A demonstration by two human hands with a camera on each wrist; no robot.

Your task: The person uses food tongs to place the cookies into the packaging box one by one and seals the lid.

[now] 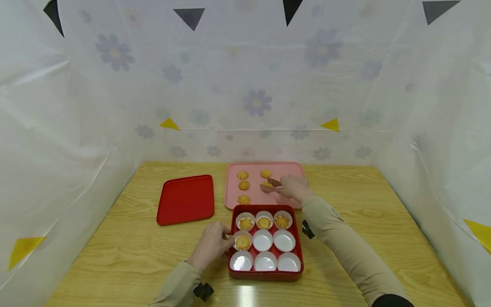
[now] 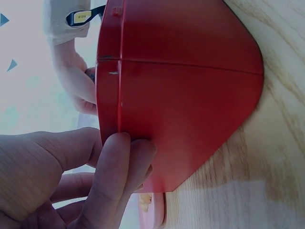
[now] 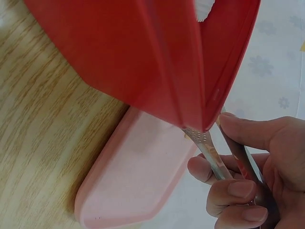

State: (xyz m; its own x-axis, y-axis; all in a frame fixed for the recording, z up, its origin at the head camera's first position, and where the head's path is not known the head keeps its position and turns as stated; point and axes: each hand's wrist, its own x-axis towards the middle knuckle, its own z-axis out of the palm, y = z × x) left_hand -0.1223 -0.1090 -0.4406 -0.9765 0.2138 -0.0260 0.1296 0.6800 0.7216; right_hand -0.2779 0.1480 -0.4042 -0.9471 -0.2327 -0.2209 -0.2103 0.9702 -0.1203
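A red box [image 1: 264,276] with rows of white paper cups stands on the wooden table; the three far cups and the middle-left cup [image 1: 243,242] each hold a yellow cookie. My left hand [image 1: 211,245] pinches the box's left wall [image 2: 181,95], thumb over the rim. My right hand [image 1: 293,186] grips metal tongs [image 3: 209,152] over the pink tray [image 1: 291,168] behind the box. The tongs' tips [image 1: 274,182] are at a cookie partly hidden under them. Several more cookies [image 1: 244,185] lie on the tray's left half.
A red lid [image 1: 186,199] lies flat to the left of the tray. White flowered sheeting closes in the table at the back and both sides. Bare wood shows at the right [image 1: 383,204] and in front of the box.
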